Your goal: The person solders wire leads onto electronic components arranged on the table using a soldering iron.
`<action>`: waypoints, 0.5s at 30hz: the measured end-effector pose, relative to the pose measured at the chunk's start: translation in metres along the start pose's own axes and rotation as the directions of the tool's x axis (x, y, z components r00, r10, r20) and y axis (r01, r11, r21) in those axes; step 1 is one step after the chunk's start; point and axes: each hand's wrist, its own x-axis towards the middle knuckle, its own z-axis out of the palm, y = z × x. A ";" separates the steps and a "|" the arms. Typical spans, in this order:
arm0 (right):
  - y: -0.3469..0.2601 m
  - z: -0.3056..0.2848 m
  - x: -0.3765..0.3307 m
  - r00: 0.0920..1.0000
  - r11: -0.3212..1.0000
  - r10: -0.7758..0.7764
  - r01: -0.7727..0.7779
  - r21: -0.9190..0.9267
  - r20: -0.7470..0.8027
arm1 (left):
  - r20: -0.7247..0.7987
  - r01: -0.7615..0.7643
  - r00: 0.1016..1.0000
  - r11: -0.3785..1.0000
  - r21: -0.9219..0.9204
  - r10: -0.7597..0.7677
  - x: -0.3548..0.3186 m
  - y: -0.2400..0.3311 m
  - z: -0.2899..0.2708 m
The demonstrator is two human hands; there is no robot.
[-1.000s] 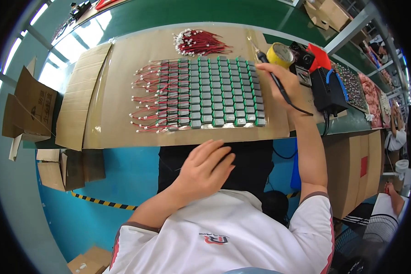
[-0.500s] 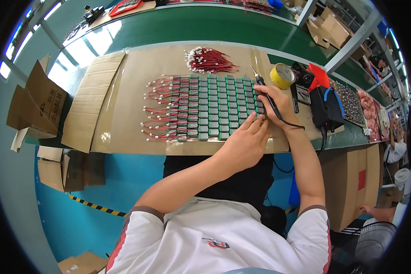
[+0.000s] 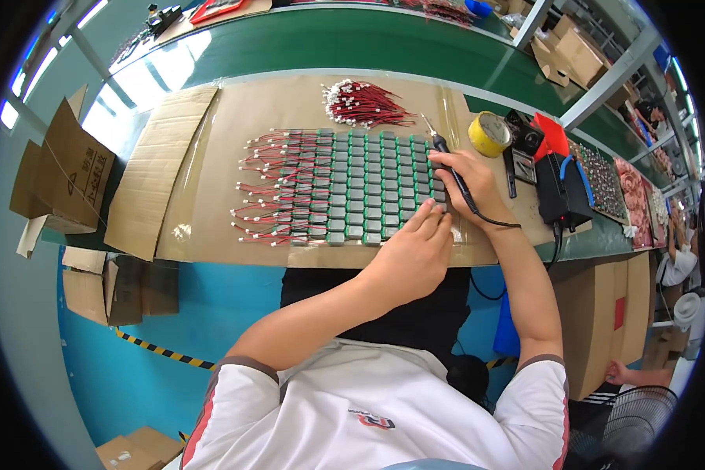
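Observation:
Rows of small grey battery packs with green edges (image 3: 358, 188) lie side by side in a block on the brown work surface. Red and black wires with white connectors (image 3: 262, 188) fan out from the block's left side. My left hand (image 3: 415, 257) rests with fingers stretched out against the near right corner of the block. In my right hand (image 3: 471, 184) is a soldering iron (image 3: 456, 174), its tip pointing away from me, while the hand's fingers touch the block's right edge. Beyond the block lies a bundle of loose red wires (image 3: 366, 104) with white connectors.
A yellow tape roll (image 3: 489, 134), a black box-shaped unit (image 3: 562, 190) and a red scoop-like piece (image 3: 551, 135) stand to the right. On the left are a cardboard sheet (image 3: 160, 168) and an open carton (image 3: 70, 176). Another person's hand (image 3: 617, 371) shows at the lower right.
The block of battery packs has slid a little to the left, with both my hands following at its right edge. The soldering iron stays in my right hand.

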 end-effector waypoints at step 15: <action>0.021 -0.016 0.034 0.952 0.955 -0.286 0.273 -0.115 -0.112 | -0.121 0.213 0.971 0.977 0.025 -0.209 0.018 -0.148 -0.074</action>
